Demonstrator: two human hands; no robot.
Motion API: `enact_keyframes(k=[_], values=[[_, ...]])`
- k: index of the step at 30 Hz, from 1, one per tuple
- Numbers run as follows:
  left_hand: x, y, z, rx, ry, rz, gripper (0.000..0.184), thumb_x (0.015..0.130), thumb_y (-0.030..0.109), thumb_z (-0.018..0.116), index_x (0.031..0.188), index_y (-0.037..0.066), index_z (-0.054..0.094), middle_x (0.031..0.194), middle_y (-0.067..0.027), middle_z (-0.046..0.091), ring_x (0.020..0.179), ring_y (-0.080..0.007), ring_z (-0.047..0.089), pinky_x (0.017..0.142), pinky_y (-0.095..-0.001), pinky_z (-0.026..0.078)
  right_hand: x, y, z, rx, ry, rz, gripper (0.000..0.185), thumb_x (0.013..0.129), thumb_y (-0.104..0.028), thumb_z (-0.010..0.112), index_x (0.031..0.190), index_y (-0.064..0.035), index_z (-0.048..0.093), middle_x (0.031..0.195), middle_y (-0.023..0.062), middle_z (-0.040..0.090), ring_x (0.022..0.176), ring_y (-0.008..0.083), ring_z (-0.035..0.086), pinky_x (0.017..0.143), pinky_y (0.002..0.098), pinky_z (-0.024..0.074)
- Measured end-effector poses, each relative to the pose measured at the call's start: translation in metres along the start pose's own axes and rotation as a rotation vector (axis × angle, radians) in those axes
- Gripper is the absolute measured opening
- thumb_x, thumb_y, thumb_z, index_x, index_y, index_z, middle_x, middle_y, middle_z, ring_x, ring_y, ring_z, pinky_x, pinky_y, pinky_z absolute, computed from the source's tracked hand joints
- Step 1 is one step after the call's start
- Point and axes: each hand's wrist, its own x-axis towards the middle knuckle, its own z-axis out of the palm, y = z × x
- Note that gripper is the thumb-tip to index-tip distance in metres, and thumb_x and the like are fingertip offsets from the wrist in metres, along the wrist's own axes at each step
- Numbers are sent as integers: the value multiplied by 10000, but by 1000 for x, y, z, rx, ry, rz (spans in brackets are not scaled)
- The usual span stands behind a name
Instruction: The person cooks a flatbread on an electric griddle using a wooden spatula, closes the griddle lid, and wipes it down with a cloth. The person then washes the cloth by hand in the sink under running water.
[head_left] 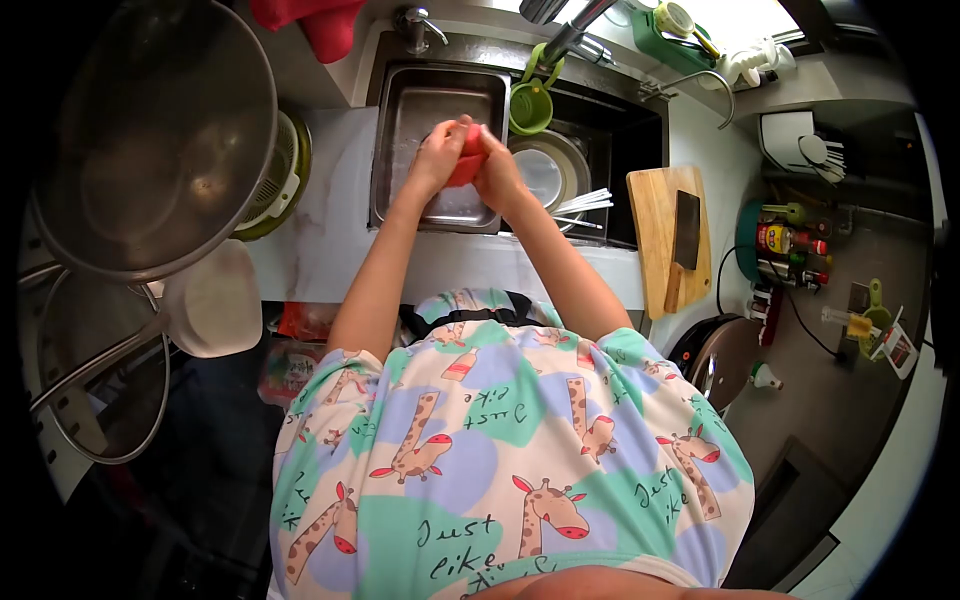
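Note:
Over the left steel basin (388, 125) of the sink, both my hands are closed around a red cloth (465, 170). It looks soft and bunched up, and its full shape is hidden by the fingers. My left hand (437, 158) grips it from the left side. From the right, my right hand (496, 172) presses on it, thumb on top. The two hands are close together, with red showing between and below them. The faucet (575, 35) stands behind, to the right of the hands.
Right of the hands, the second basin holds a bowl (578, 160), a green strainer cup (530, 107) and white sticks (583, 206). A cleaver (686, 230) lies on a cutting board (648, 215). A large pan (150, 130) and a white spatula (212, 300) are at left.

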Motion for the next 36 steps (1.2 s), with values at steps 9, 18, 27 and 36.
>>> enact_keyframes(k=[9,18,27,36], values=[[-6,27,-11,-986,-166,59,207,934,71,625,1140,49,612,1031,-60,680,899,-169,674,798,-336,561,-16,-6,-8,-609,-207,103,279,971,-365,550,1047,-110,635,870,5,658,710,104,606,577,245,466],[31,12,-21,-369,-130,238,295,893,-32,567,1174,40,621,1065,-36,675,973,-133,646,880,-280,520,58,-9,-52,-498,-15,-203,290,959,-157,540,1221,-56,615,989,60,671,842,141,638,700,294,535],[55,79,44,14,61,397,338,958,188,578,1246,23,645,1097,-129,714,989,-170,668,869,-294,506,70,-84,-55,-157,530,-742,134,955,-74,582,1050,-3,643,876,43,650,729,100,614,628,232,527],[111,163,163,-135,-50,445,392,993,196,515,1327,3,580,1126,-123,709,940,-147,660,856,-262,499,77,-153,-95,-101,775,-1033,289,926,-38,637,1199,57,637,1033,111,703,850,113,642,733,237,541]])
